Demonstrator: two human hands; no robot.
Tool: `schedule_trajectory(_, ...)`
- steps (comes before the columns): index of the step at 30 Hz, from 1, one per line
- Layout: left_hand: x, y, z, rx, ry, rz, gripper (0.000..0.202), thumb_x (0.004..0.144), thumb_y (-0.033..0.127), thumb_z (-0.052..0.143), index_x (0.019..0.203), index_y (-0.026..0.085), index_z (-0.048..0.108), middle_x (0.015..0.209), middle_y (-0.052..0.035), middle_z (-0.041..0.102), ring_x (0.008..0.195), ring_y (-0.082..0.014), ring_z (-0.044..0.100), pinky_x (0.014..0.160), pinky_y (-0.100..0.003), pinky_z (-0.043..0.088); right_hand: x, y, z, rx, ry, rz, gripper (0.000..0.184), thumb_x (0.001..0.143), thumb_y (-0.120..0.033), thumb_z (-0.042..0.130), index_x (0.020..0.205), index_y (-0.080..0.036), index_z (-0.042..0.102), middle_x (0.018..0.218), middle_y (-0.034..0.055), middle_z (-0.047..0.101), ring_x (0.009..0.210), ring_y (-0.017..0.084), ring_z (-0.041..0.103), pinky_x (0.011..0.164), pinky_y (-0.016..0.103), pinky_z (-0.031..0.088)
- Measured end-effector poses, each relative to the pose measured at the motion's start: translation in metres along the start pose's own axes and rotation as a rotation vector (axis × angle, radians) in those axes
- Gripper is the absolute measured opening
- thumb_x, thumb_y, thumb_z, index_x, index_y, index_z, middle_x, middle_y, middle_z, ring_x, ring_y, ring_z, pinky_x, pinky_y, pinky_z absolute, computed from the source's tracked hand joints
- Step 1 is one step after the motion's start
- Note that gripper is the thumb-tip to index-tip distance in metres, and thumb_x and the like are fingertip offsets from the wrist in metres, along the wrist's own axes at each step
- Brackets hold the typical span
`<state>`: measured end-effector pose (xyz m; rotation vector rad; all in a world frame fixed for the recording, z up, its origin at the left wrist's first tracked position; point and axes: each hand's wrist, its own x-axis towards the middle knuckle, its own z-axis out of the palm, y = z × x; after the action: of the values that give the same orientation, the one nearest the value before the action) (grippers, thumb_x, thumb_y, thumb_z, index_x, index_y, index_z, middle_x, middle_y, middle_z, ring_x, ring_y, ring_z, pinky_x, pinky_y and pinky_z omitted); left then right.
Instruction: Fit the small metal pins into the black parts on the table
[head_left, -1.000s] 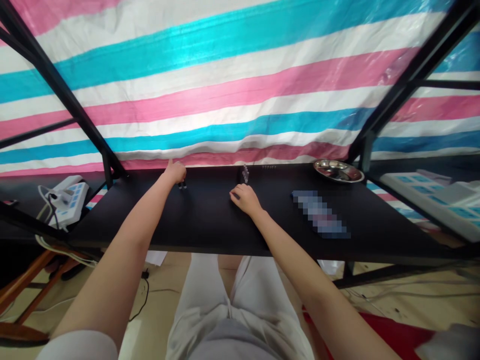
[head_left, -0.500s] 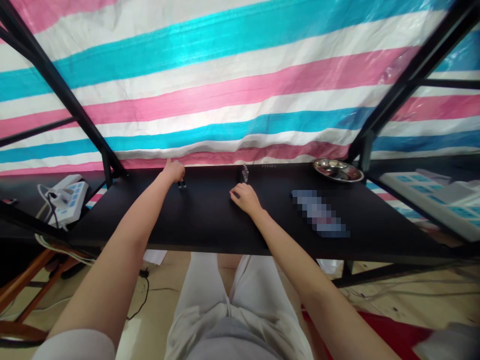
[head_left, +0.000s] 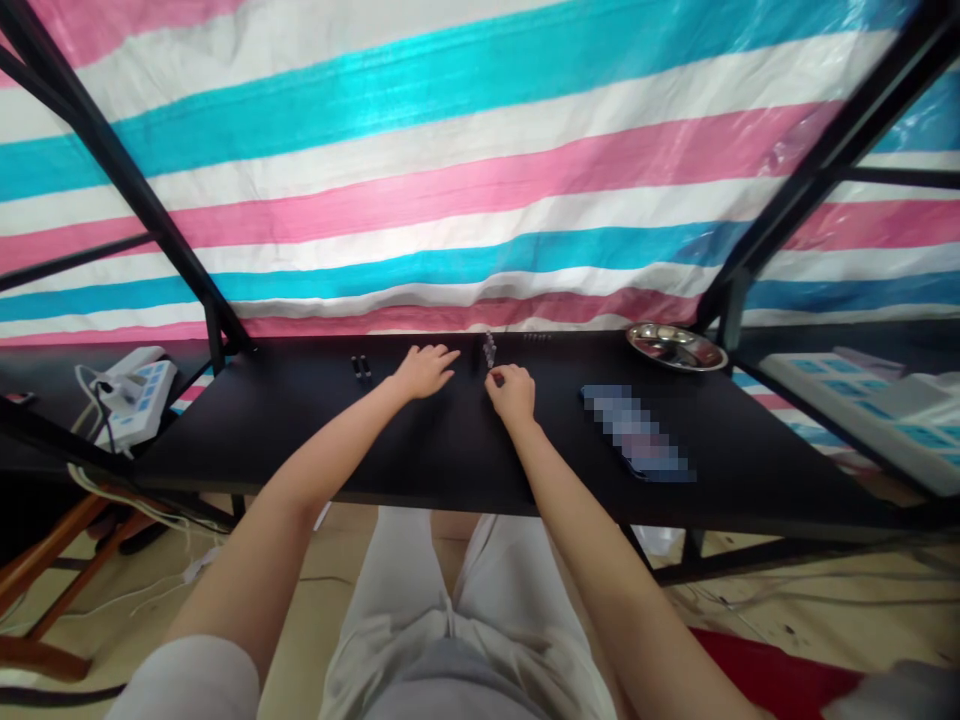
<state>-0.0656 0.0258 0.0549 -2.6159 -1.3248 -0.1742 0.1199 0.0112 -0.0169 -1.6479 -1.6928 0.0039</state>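
My left hand hovers over the black table with its fingers stretched toward a small clear object standing near the back edge. It holds nothing. Two small dark cylinders stand on the table to the left of that hand, apart from it. My right hand is curled just in front of the clear object, fingertips pinched together; whether it grips anything is hidden.
A round metal dish sits at the back right of the table. A blurred flat item lies right of my right hand. A row of tiny dark pieces lines the back edge. A white power strip sits far left.
My left hand let go of the two dark cylinders and swung right toward the clear object. My right hand moved forward and slightly right, closer to that object.
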Motion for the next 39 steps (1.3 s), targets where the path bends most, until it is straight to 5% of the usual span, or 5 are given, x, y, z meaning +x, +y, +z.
schedule_trajectory(4, 0.009, 0.034, 0.035, -0.114, -0.018, -0.106, 0.057, 0.089, 0.035, 0.036, 0.142, 0.025, 0.019, 0.138, -0.0111, 0.037, 0.112, -0.0271, 0.045, 0.088, -0.041, 0.035, 0.0, -0.001, 0.0, -0.079, -0.055, 0.073, 0.03, 0.08, -0.024, 0.045, 0.101, -0.015, 0.063, 0.105, 0.0119, 0.06, 0.099, 0.025, 0.047, 0.082, 0.039, 0.034)
schedule_trajectory(9, 0.023, 0.043, 0.054, -0.171, 0.039, -0.222, 0.056, 0.09, 0.03, 0.033, 0.142, 0.025, 0.017, 0.139, -0.0099, 0.035, 0.113, -0.0271, 0.043, 0.088, -0.042, 0.037, -0.001, -0.005, 0.005, -0.168, -0.131, 0.044, 0.036, 0.083, -0.024, 0.039, 0.11, -0.016, 0.061, 0.124, 0.0143, 0.052, 0.116, 0.027, 0.038, 0.094, 0.049, 0.025)
schedule_trajectory(14, 0.031, 0.043, 0.056, -0.147, 0.112, -0.24, 0.048, 0.09, 0.028, 0.034, 0.138, 0.03, 0.029, 0.142, -0.0064, 0.033, 0.114, -0.026, 0.042, 0.088, -0.041, 0.036, 0.001, -0.008, 0.008, -0.249, -0.272, 0.078, 0.044, 0.088, -0.032, 0.032, 0.127, -0.021, 0.049, 0.139, 0.0123, 0.037, 0.131, 0.029, 0.022, 0.1, 0.059, 0.013)
schedule_trajectory(23, 0.031, 0.04, 0.057, -0.148, 0.302, -0.29, 0.023, 0.087, 0.03, 0.047, 0.101, 0.02, 0.061, 0.111, -0.0078, 0.057, 0.097, -0.0203, 0.049, 0.085, -0.036, 0.034, 0.005, -0.012, 0.006, -0.278, -0.472, 0.136, 0.056, 0.091, -0.044, 0.016, 0.141, -0.02, 0.028, 0.148, 0.0088, 0.021, 0.136, 0.027, 0.013, 0.105, 0.057, 0.008)
schedule_trajectory(39, -0.032, 0.023, 0.046, -0.518, 0.573, -0.469, 0.013, 0.081, 0.029, 0.055, 0.086, 0.019, 0.061, 0.095, -0.0052, 0.061, 0.089, -0.0174, 0.056, 0.08, -0.032, 0.041, 0.0, -0.007, 0.011, -0.201, -0.42, 0.061, 0.051, 0.092, -0.037, 0.021, 0.137, -0.018, 0.034, 0.145, 0.0114, 0.029, 0.133, 0.029, 0.02, 0.102, 0.062, 0.011)
